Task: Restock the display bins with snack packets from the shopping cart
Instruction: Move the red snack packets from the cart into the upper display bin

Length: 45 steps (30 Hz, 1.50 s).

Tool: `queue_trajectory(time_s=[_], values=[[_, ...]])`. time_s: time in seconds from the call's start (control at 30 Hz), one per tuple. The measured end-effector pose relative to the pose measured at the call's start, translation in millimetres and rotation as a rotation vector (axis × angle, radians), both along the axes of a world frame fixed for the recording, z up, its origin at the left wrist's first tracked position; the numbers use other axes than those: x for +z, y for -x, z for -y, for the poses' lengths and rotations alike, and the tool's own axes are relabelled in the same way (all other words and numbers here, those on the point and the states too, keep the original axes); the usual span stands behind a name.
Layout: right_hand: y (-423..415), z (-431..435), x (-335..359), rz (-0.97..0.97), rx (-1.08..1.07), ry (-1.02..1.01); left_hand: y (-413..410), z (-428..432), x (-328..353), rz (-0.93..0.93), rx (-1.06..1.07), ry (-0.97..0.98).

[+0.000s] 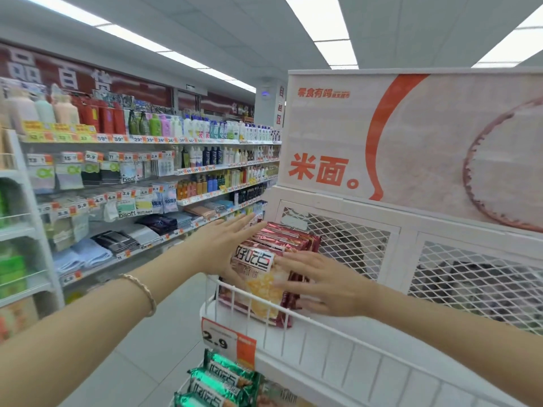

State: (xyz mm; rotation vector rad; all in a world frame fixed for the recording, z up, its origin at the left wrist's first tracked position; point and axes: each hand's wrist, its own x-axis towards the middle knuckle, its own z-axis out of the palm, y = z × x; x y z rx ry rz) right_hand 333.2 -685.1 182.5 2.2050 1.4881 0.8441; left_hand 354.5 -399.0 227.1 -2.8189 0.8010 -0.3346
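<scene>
Risk no. 1: red snack packets fan out or flop fwd over the front rail once pressure eases. They stand on edge, slick foil on foil, and only the palms seem to brace them. Left hand lies flat on the stack's left flank, fingers straight and close together. Right hand spreads flat across the front packet & its right edge. Neither pinches anything; both just press.

Stack sits between the two palms, inside the white wire display bin, rising above its rail. An uneven squeeze could crush the contents, prob. brittle. A dropped wrist could knock the price tag clipped just below the grip.

Packets: glossy, crinkly, flat pillow shapes w/ crimped ends. Bin: rigid painted wire, thin upright bars. Mesh panel just beyond the fingertips: stiff diamond lattice. Green packets lie well below the grip, same foil look. Cart not in view.
</scene>
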Motion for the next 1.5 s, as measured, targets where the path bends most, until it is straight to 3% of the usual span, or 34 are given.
queue_trajectory(time_s=[0.13, 0.27, 0.37, 0.47, 0.67, 0.93, 1.27, 1.5], values=[[14.2, -25.5, 43.1, -0.035, -0.055, -0.202, 18.7, -32.8, 6.5, 0.088, 0.088, 0.214], [37.3, -90.2, 59.6, -0.040, -0.212, -0.337, 59.2, -96.8, -14.5, 0.114, 0.177, 0.121], [60.2, -155.7, 42.3, -0.037, -0.182, -0.344, 107.3, -148.9, -45.3, 0.034, 0.257, 0.096], [87.3, -227.1, -7.9, -0.106, -0.119, -0.294, 157.6, -200.8, -87.4, -0.083, 0.382, 0.098], [152.4, -346.4, -159.9, -0.483, -0.177, -0.097, 260.0, -289.2, -202.0, -0.319, 0.596, 0.032], [226.8, -408.8, -297.0, -0.754, -0.280, 0.188, 372.4, -349.8, -312.0, -0.607, 0.822, 0.133], [211.0, -427.7, -391.4, -1.001, -0.379, 0.279, 387.3, -373.7, -399.1, -0.786, 0.975, 0.311], [172.7, -449.4, -447.1, -1.264, -0.492, 0.264, 359.1, -374.0, -459.3, -0.813, 1.272, 0.618]])
